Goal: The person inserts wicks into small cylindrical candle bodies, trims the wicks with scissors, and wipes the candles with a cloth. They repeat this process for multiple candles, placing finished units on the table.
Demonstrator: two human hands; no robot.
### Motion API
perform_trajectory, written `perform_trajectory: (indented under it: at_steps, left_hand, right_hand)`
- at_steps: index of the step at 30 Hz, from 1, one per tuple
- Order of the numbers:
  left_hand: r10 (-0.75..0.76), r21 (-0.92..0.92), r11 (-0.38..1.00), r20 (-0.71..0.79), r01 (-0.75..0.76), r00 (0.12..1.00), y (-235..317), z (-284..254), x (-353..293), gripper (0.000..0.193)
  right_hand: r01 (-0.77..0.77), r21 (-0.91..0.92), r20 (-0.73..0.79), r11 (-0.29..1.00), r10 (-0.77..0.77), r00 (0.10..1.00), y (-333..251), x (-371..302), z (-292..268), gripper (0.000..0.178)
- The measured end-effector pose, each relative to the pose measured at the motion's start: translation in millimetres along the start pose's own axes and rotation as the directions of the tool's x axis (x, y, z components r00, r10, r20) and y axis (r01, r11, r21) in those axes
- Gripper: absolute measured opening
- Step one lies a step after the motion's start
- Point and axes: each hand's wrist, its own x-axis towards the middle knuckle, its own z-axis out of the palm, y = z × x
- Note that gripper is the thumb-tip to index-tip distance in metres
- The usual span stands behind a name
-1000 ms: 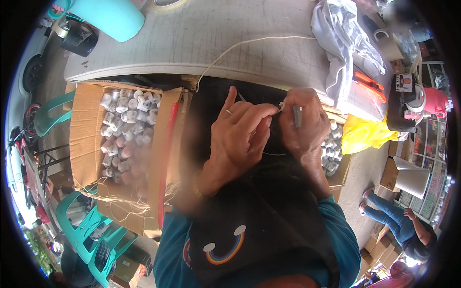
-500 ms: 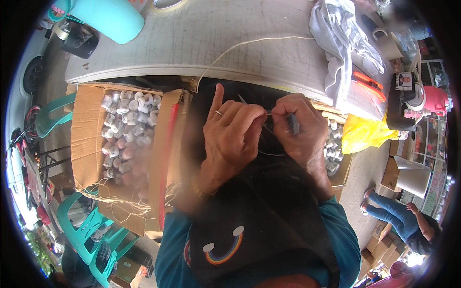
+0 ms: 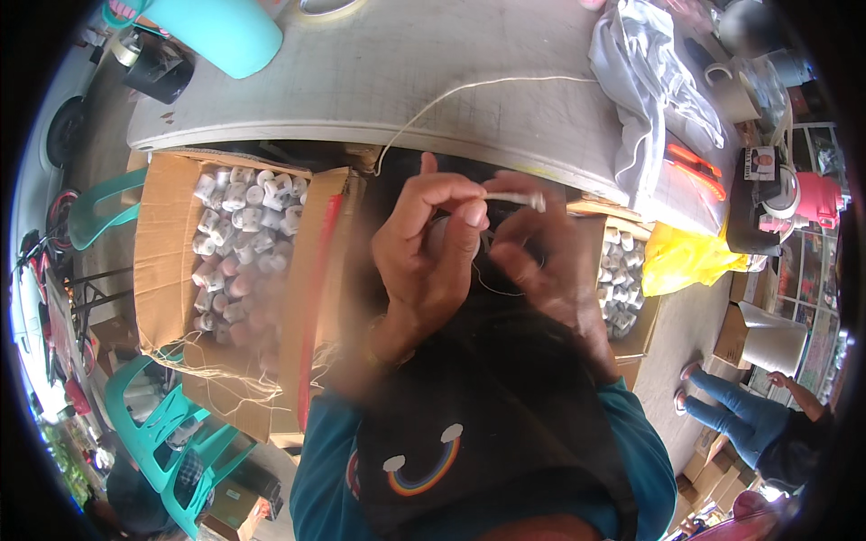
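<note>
My left hand [image 3: 424,257] pinches a short white cord [image 3: 512,197] between thumb and index finger, and its knotted-looking end sticks out to the right. Something pale and rounded shows behind the thumb; I cannot make out its kind. Close by on the right is my right hand [image 3: 559,284], bent and smeared by motion, so its grip is unclear. Below the hands a thin thread [image 3: 492,288] loops over my black apron [image 3: 505,388]. To my left, a cardboard box [image 3: 167,261] contains many small white cylindrical pieces [image 3: 248,218], some pinkish.
Ahead, a grey table [image 3: 379,86] bears a long pale string [image 3: 469,86], a white cloth [image 3: 627,72], an orange cutter [image 3: 695,167] and a turquoise tumbler [image 3: 221,36]. Another box of white pieces [image 3: 618,279] and a yellow bag [image 3: 686,261] are at right. A person [image 3: 753,415] stands beyond.
My hands have drawn apart from their joint pinch. The left hand has turned, showing the cord's end; the right has moved slightly down and away, blurred.
</note>
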Motion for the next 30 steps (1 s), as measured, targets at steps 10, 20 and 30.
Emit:
perform_trajectory:
  at_steps: [10, 20, 30]
  left_hand:
    - [-0.502, -0.499, 0.65, 0.284, 0.573, 0.817, -4, -4, 1, 0.056]
    - [-0.432, -0.453, 0.763, 0.173, 0.461, 0.885, -3, -7, -4, 0.05]
    - [-0.488, -0.502, 0.624, 0.348, 0.598, 0.801, 23, 2, -2, 0.05]
  right_hand:
    - [0.038, -0.112, 0.226, 0.993, -0.011, 0.974, 15, -11, 1, 0.009]
    - [0.07, 0.795, 0.062, 0.602, -0.196, 0.979, 27, 3, -4, 0.025]
    - [0.07, 0.969, -0.034, 0.238, -0.155, 0.987, 26, 4, 11, 0.024]
